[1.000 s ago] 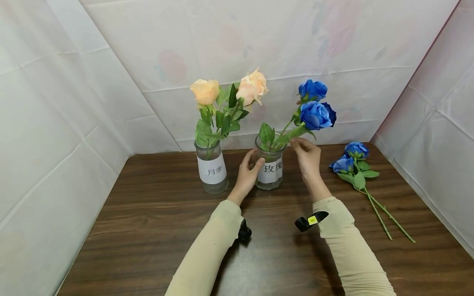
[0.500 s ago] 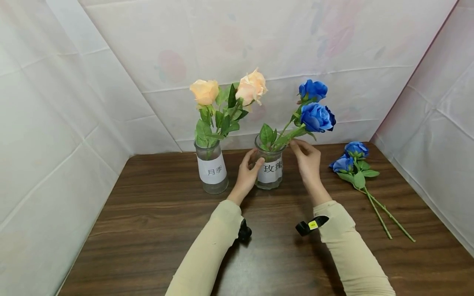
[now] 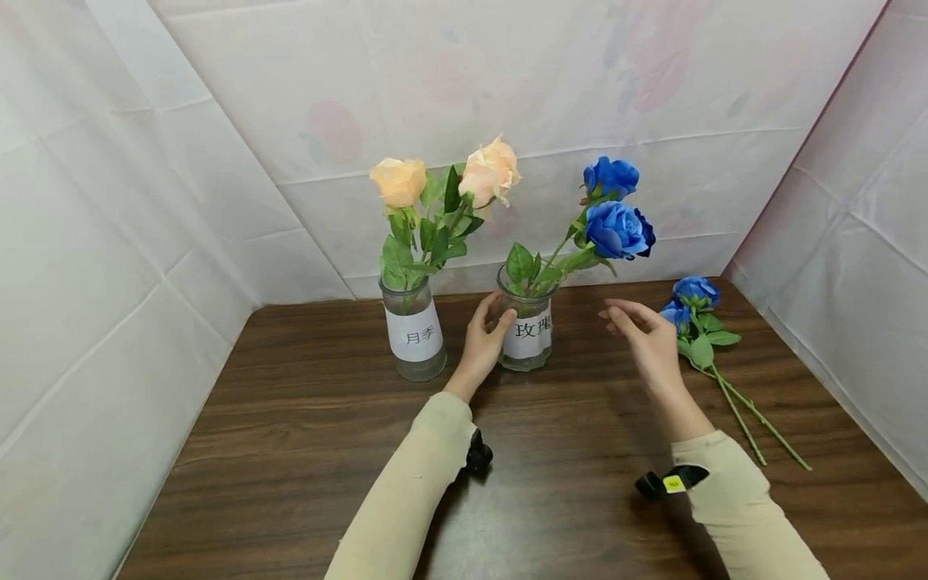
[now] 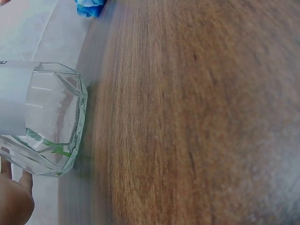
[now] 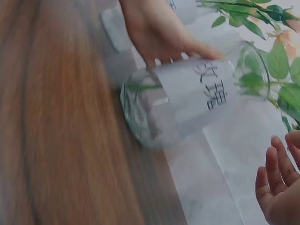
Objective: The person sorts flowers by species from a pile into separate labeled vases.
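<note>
A dark brown wood-grain worktop (image 3: 290,451) spreads across the head view's six o'clock. Near its eleven o'clock, a clear glass vase (image 3: 423,368) stands upright, wrapped in a white paper label (image 3: 415,333) with black characters and holding two pale peach roses (image 3: 399,182) with green leaves. Creased white cloth (image 3: 239,89), faintly printed in pink, hangs at twelve; plainer white panels (image 3: 80,346) hang at nine and three.

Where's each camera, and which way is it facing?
Head: on the head, facing forward and down at left vase and right vase; left hand, right hand and sleeves show.
Left wrist: worn there, facing the right vase's base; left hand partly shows.
Right wrist: worn there, facing the same vase; both hands show.
Both wrist views share that vase.
</note>
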Demonstrator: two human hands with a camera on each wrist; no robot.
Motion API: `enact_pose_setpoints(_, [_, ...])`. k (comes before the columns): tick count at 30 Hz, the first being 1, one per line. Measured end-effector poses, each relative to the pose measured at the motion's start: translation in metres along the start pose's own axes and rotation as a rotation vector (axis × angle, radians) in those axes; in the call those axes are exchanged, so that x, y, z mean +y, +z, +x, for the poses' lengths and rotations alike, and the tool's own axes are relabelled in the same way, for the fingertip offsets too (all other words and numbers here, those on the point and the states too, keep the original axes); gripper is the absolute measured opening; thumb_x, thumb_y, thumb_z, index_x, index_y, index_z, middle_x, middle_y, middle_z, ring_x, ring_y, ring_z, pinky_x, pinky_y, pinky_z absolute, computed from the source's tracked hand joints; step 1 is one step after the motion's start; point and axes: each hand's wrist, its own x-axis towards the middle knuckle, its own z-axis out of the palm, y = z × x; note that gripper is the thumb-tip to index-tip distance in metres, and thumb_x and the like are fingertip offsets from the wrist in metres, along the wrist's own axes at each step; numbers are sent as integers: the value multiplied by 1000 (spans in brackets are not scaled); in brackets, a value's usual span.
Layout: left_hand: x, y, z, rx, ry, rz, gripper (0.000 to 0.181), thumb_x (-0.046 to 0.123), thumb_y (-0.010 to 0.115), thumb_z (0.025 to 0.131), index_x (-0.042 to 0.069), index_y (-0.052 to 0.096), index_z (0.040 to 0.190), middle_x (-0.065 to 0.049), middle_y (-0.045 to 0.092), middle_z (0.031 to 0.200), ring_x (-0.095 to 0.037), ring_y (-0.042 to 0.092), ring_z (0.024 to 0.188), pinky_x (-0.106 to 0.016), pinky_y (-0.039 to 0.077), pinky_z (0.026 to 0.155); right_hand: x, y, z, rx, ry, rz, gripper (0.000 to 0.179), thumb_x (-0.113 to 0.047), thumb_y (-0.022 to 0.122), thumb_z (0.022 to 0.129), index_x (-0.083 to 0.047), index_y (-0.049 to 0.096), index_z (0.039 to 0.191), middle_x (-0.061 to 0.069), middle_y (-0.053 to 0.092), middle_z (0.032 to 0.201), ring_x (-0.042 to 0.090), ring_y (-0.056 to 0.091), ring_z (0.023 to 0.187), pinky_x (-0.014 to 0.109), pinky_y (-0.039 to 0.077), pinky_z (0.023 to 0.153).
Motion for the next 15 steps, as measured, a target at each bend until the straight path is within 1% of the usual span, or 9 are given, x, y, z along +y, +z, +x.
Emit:
enact_pose_setpoints(4, [3,0,0,-6,-11,-18,54,25,55,104,10,36,153,-16,35,154,-34,36,139,-50,31,112,2,-26,-8,-8,-15,-90,31,-21,65,98,-2,69,121,-14,73,94,5,66,82,16,52,72])
enact_pose_setpoints(9, [27,-5,-9,-24,-17,-13,53,19,54,104,3,35,151,-21,35,153,-37,35,139,-51,32,112,8,-57,-15,16,13,-139,36,-20,65,98,4,65,124,-14,73,94,4,66,81,14,52,70])
enact_pose_setpoints(11, [36,-6,-13,-32,-17,-8,53,20,53,104,2,36,151,-22,35,153,-38,35,139,-50,32,111,11,-70,-18,29,40,-174,35,-21,66,97,1,66,124,-14,72,95,3,65,81,13,52,70])
enact_pose_setpoints(15, [39,-5,-15,-42,-18,-7,53,20,53,105,2,35,151,-22,34,154,-38,34,140,-50,32,112,16,-96,-24,66,107,-251,26,-25,68,96,-13,71,119,-20,69,93,-1,64,81,11,51,68])
